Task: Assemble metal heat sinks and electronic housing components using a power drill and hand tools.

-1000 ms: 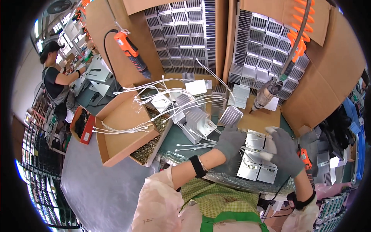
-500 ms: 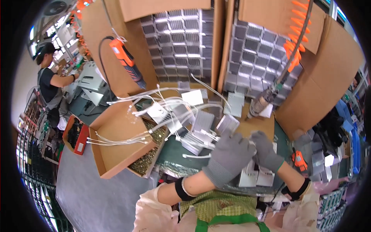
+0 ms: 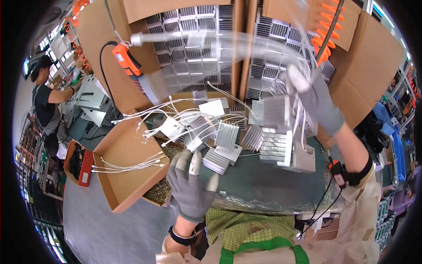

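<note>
My right hand (image 3: 314, 94), in a grey glove with pale fingertips, is raised at the right and closed around a bundle of white cables (image 3: 259, 46). The cables sweep leftward through the air, smeared by motion. Below that hand stand several finned metal heat sinks (image 3: 276, 147), one behind them blurred. My left hand (image 3: 191, 189), gloved alike, is open with its fingers apart. Its fingertips reach the near edge of a pile of heat sinks (image 3: 227, 135) with white leads. Whether they touch a piece, I cannot tell.
A cardboard tray (image 3: 112, 193) with white cables (image 3: 132, 166) overlaps a box of small screws (image 3: 158, 193). An orange power screwdriver (image 3: 126, 60) hangs at the left. Large cartons (image 3: 351, 83) of heat sinks stand behind. Another person (image 3: 46, 94) works at the far left.
My hands have parted: the right rose up and away with the cables, the left went left toward the pile. Heat sinks now stand right of the pile.
</note>
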Tool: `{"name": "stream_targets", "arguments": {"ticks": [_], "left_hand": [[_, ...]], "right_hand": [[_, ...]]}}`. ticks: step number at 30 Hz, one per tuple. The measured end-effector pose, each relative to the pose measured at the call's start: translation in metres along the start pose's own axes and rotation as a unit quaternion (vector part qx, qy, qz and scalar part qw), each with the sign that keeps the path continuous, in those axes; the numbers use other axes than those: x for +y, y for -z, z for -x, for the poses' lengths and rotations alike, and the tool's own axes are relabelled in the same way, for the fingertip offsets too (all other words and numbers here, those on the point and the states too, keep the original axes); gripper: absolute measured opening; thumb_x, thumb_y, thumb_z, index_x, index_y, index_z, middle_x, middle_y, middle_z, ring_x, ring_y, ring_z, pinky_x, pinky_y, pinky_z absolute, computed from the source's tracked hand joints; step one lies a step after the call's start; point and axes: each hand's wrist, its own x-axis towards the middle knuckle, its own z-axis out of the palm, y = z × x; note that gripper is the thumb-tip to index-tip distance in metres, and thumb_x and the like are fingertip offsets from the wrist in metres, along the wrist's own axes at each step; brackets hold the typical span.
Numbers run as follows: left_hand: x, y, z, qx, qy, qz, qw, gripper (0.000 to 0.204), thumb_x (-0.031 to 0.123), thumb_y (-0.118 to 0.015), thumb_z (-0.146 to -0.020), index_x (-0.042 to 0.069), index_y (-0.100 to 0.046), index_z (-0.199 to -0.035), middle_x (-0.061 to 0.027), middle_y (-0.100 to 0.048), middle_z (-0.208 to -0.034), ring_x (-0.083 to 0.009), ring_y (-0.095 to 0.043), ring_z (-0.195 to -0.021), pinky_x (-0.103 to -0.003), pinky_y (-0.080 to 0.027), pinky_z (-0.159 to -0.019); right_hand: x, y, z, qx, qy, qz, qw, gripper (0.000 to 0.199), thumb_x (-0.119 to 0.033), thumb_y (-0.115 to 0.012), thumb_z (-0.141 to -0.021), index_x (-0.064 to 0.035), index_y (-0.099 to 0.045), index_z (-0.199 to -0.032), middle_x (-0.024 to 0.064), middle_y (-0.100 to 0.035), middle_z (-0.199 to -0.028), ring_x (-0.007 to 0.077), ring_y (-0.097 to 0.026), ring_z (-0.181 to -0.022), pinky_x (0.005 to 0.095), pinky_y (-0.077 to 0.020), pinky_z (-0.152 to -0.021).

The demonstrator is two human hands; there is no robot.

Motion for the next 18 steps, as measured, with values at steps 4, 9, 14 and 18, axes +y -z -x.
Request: {"name": "stream_targets", "arguments": {"ticks": [4, 9, 14, 18], "left_hand": [[-0.013, -0.003, 0.025, -0.067, 0.085, 0.04, 0.993, 0.064, 0.015, -0.078, -0.065, 0.006, -0.054, -0.124, -0.0154, -0.052, -0.122, -0.0365, -0.051, -0.111, -0.046, -0.042, -0.095], [-0.019, -0.022, 0.037, -0.06, 0.104, 0.116, 0.986, 0.055, 0.02, -0.076, -0.07, 0.005, -0.057, -0.12, -0.014, -0.056, -0.116, -0.035, -0.054, -0.106, -0.045, -0.044, -0.092], [-0.019, -0.041, 0.041, -0.083, 0.126, 0.15, 0.977, 0.055, 0.022, -0.076, -0.073, 0.006, -0.057, -0.122, -0.0126, -0.057, -0.116, -0.0333, -0.054, -0.106, -0.044, -0.044, -0.09], [-0.025, -0.044, 0.04, -0.081, 0.131, 0.163, 0.975, 0.053, 0.023, -0.076, -0.073, 0.007, -0.058, -0.121, -0.0123, -0.058, -0.115, -0.0332, -0.055, -0.106, -0.044, -0.044, -0.09]], "right_hand": [[0.005, -0.027, -0.089, -0.088, -0.052, -0.073, 0.992, 0.048, -0.048, -0.052, -0.095, -0.0058, -0.056, -0.073, -0.0002, -0.052, -0.063, 0.0082, -0.048, -0.058, 0.0262, -0.0405, -0.056], [0.013, -0.109, -0.166, -0.104, -0.044, 0.004, 0.994, 0.056, -0.055, -0.047, -0.095, -0.0047, -0.059, -0.073, 0.0044, -0.054, -0.059, 0.0156, -0.053, -0.052, 0.0346, -0.044, -0.053], [0.022, -0.202, -0.187, -0.276, -0.061, 0.092, 0.955, 0.056, -0.058, -0.048, -0.094, -0.0053, -0.066, -0.091, 0.0134, -0.063, -0.068, 0.0268, -0.063, -0.063, 0.0413, -0.0491, -0.062], [0.033, -0.266, -0.185, -0.347, 0.032, 0.245, 0.905, 0.04, -0.045, -0.057, -0.088, -0.0106, -0.07, -0.103, 0.0179, -0.069, -0.1, 0.0336, -0.066, -0.097, 0.0436, -0.0493, -0.089]]}}
